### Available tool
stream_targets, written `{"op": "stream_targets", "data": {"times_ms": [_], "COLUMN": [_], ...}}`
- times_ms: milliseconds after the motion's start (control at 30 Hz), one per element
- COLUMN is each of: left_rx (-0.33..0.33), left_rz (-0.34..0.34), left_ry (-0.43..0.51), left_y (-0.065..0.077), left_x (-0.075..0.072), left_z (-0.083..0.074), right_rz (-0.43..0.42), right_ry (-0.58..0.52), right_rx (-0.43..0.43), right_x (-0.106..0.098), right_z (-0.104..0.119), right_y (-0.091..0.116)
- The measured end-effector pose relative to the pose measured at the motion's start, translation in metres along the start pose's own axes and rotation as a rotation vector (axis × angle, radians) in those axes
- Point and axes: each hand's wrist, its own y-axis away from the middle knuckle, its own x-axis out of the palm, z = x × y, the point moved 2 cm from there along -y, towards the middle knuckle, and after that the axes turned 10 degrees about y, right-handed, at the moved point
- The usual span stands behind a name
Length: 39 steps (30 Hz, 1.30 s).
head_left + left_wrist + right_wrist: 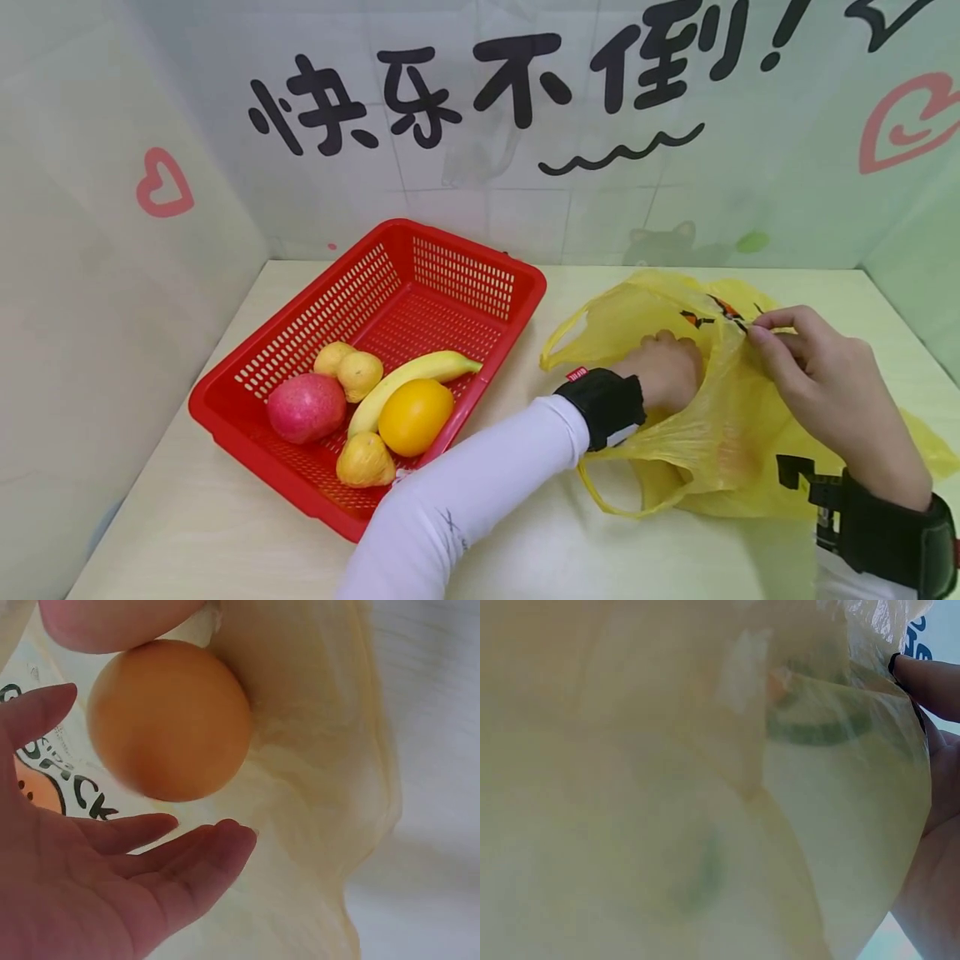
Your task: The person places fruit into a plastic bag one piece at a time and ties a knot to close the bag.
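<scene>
My left hand reaches into the mouth of a thin yellow plastic bag. In the left wrist view its fingers are loosely extended beside a round orange fruit, apparently not gripping it. A pinkish rounded fruit lies against that orange one, partly cut off by the frame. My right hand pinches the bag's upper edge between thumb and fingers. The right wrist view is mostly filled by the bag's film, with the thumb at its edge; faint darker shapes show through.
A red plastic basket stands left of the bag, under my left forearm's reach. Inside it are a banana, an orange, a pink-red fruit and several small yellow fruits. A printed backdrop closes off the table's rear.
</scene>
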Motion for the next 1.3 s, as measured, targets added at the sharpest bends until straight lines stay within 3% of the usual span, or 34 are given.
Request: {"op": "stream_targets", "data": {"times_ms": [133, 500, 767, 900, 1067, 1300], "left_rx": [-0.021, 0.133, 0.213, 0.207, 0.151, 0.094], "left_rz": [-0.010, 0.037, 0.017, -0.015, -0.067, -0.112], "left_ry": [0.050, 0.235, 0.253, 0.265, 0.296, 0.293], "left_y": [0.009, 0.045, 0.073, 0.092, 0.116, 0.146], "left_x": [-0.010, -0.044, -0.073, -0.092, -0.110, -0.116], "left_z": [0.002, 0.024, 0.048, 0.066, 0.094, 0.136], "right_rz": [0.003, -0.002, 0.010, 0.003, 0.004, 0.015], "right_ry": [0.000, 0.007, 0.009, 0.008, 0.006, -0.007], "right_rx": [0.006, 0.020, 0.029, 0.020, 0.018, 0.026], "right_x": [-0.001, -0.003, -0.003, -0.003, -0.004, -0.004], "right_z": [-0.001, -0.005, -0.008, -0.007, -0.005, -0.005], "right_y": [0.000, 0.002, 0.004, 0.003, 0.001, 0.001]}}
